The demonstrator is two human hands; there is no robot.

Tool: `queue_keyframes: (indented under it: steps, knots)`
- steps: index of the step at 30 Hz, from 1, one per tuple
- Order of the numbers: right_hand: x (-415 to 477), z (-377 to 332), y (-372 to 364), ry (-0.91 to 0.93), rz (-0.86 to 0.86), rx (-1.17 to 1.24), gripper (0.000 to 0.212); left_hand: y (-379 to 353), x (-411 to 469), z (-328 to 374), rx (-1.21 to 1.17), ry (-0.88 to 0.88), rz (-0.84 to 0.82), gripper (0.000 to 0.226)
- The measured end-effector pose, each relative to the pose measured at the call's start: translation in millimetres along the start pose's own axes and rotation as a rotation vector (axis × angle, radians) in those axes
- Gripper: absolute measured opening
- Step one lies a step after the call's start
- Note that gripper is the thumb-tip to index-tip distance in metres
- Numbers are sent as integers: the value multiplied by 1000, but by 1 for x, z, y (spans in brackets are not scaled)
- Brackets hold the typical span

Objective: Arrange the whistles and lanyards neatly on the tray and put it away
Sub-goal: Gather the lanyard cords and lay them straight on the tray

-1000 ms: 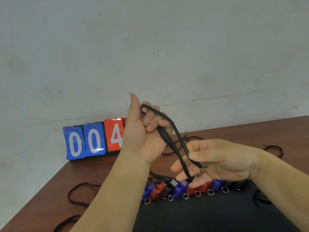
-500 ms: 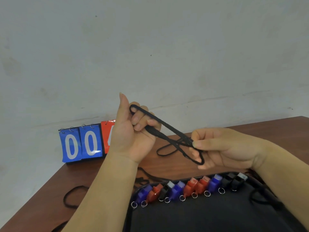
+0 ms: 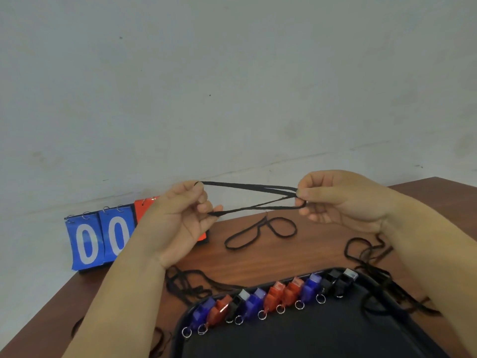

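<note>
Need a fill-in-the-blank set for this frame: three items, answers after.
1. The left hand and right hand stretch a ___ lanyard between them.
2. The whistles stand in a row on the black ___.
3. Both blue cards on the scoreboard show the digit ___.
Answers: black; tray; 0.

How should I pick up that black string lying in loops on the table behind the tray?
I'd pinch the loose lanyard where its two loops cross, coming straight down from above. It lies flat on the table, so nothing slides under it sideways, and the crossing gathers its strands into one pinch. Left hand and right hand hold the stretched lanyard.
</note>
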State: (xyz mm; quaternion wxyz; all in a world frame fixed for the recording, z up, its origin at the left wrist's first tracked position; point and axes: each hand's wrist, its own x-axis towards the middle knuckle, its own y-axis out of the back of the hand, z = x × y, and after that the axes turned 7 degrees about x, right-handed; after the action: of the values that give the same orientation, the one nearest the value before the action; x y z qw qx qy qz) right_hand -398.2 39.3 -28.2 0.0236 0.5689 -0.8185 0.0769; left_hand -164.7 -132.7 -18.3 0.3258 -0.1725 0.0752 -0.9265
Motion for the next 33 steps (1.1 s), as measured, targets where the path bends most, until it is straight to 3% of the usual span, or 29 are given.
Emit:
queue_keyframes:
  steps: [5,8,11,15,20,26,30,33]
  knots:
    - [0,-3,8,5,72,-52,14,8,1,0,311,59,158,13]
    - [-1,-5,13,2,110,-80,14,14,1,2,560,19,250,5]
    - [-1,-4,14,-6,151,-120,9,18,-2,2,810,-55,246,13]
    - [-2,-4,17,-17,226,-272,7,23,-7,3,1034,-147,51,23]
    - [-16,-11,14,-22,180,-502,6,21,-16,7,1232,-46,-51,13]
    - [-72,10,-6,-83,-61,-859,4,20,-77,-7,1416,143,-234,7]
    - [-111,42,-23,-143,-224,-1046,3,19,-129,-34,1602,168,-440,16]
    - [-136,62,-36,-204,-287,-1095,4,17,-161,-48,1663,178,-491,19]
